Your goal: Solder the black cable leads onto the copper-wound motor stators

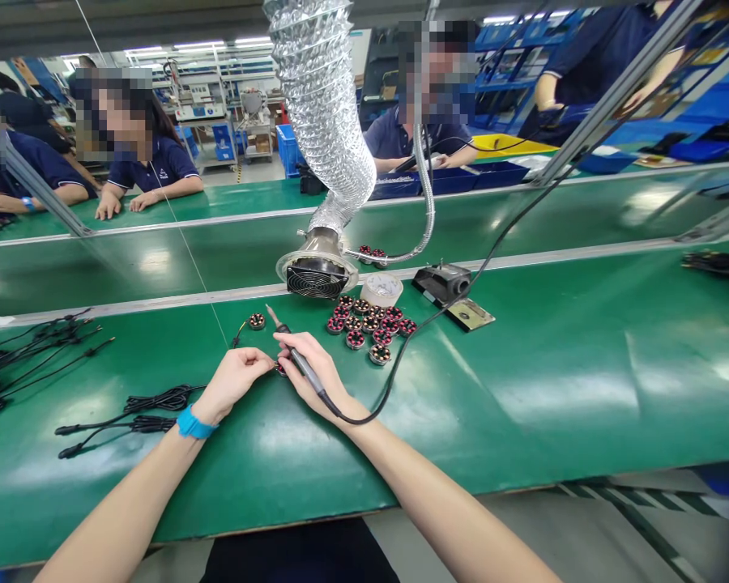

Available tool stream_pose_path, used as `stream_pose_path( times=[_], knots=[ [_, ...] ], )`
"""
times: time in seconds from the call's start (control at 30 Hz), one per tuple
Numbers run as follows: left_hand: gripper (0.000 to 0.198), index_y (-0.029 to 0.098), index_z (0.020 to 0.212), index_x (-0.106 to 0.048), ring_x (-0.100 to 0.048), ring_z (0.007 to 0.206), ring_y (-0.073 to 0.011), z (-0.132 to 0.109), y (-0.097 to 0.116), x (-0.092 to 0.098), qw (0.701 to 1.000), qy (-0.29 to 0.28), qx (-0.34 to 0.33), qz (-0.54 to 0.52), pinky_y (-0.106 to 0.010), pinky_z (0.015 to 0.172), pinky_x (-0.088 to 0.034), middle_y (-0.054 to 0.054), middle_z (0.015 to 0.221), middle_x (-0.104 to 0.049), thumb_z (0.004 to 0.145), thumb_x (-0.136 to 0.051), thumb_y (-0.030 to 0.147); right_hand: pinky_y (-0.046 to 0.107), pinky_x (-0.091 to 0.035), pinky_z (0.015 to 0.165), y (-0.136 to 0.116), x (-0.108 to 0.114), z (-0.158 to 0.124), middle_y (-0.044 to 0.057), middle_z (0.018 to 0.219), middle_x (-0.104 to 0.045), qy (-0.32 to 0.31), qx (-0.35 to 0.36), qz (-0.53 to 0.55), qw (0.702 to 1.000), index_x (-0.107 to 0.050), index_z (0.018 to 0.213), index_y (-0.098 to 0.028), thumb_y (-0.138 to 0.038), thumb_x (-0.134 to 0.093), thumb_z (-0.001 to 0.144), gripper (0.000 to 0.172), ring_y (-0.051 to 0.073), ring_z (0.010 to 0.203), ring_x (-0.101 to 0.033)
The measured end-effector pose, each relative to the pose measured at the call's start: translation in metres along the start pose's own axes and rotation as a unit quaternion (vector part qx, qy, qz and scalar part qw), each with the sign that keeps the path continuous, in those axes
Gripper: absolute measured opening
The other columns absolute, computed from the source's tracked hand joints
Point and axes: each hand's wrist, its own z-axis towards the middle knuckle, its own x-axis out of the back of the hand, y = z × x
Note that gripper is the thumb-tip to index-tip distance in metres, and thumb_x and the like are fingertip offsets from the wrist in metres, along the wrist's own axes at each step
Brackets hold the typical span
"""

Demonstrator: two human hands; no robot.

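My right hand is closed round a soldering iron, its tip pointing up and away from me. Beneath those fingers a small round red-and-black coil part shows in part. My left hand, with a blue wristband, pinches at the edge of that part; what is between its fingertips is hidden. A black cable runs up to the left wrist from a coiled bundle. Just beyond the hands lies another round coil part with a short wire attached.
Several coil parts cluster right of my hands, by a tape roll and a soldering iron stand. A fan on a foil duct hangs ahead. Black cables lie left. The iron's cord crosses rightward. Co-workers sit opposite.
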Motion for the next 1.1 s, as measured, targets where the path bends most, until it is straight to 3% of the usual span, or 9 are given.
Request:
stream_pose_path(
  times=[0.13,0.43,0.77,0.93,1.1],
  knots=[
    [0.026,0.014,0.069,-0.063,-0.035,0.052,-0.0083,-0.001,-0.002,0.001,1.000,-0.006,-0.028,0.008,-0.022,0.050,-0.026,0.004,0.057,-0.049,0.075,-0.065,0.039,0.028,-0.053,0.088,0.008,-0.005,0.000,0.004,0.108,-0.053,-0.023,0.008,0.011,1.000,-0.054,0.131,-0.028,-0.004,-0.052,0.089,0.049,0.012,0.087,-0.063],
    [0.033,0.014,0.077,-0.062,-0.045,0.051,-0.0088,0.002,-0.009,0.005,0.998,-0.056,-0.017,-0.002,-0.022,0.050,-0.040,0.003,0.063,-0.052,0.077,-0.063,0.046,0.027,-0.053,0.082,0.012,-0.010,-0.002,0.005,0.106,-0.050,-0.015,0.028,-0.033,0.999,-0.055,0.130,-0.027,-0.007,-0.049,0.090,0.046,0.013,0.083,-0.062],
    [0.023,0.015,0.069,-0.058,-0.040,0.045,-0.0068,0.003,-0.008,0.000,0.997,-0.042,0.015,-0.065,-0.020,0.042,-0.033,0.004,0.057,-0.048,0.072,-0.061,0.038,0.028,-0.054,0.082,0.011,-0.012,-0.009,0.006,0.110,-0.052,-0.041,0.027,-0.083,0.995,-0.055,0.132,-0.027,-0.006,-0.049,0.089,0.048,0.014,0.084,-0.063],
    [0.023,0.015,0.071,-0.058,-0.027,0.041,-0.0044,0.004,-0.010,0.000,0.995,-0.024,0.053,-0.082,-0.019,0.039,-0.018,0.007,0.054,-0.041,0.069,-0.063,0.038,0.027,-0.054,0.082,-0.003,-0.001,-0.005,0.006,0.104,-0.061,0.041,0.014,-0.075,0.996,-0.061,0.125,-0.024,-0.013,-0.051,0.093,0.035,0.015,0.085,-0.065],
    [0.026,0.014,0.075,-0.061,-0.023,0.043,-0.0045,0.004,-0.011,-0.001,0.996,-0.013,0.066,-0.051,-0.021,0.040,-0.012,0.008,0.055,-0.039,0.070,-0.063,0.039,0.027,-0.055,0.072,-0.016,0.013,-0.007,0.004,0.086,-0.073,0.143,-0.017,-0.104,0.984,-0.069,0.095,-0.020,-0.022,-0.055,0.094,0.015,0.017,0.077,-0.070]
  ],
)
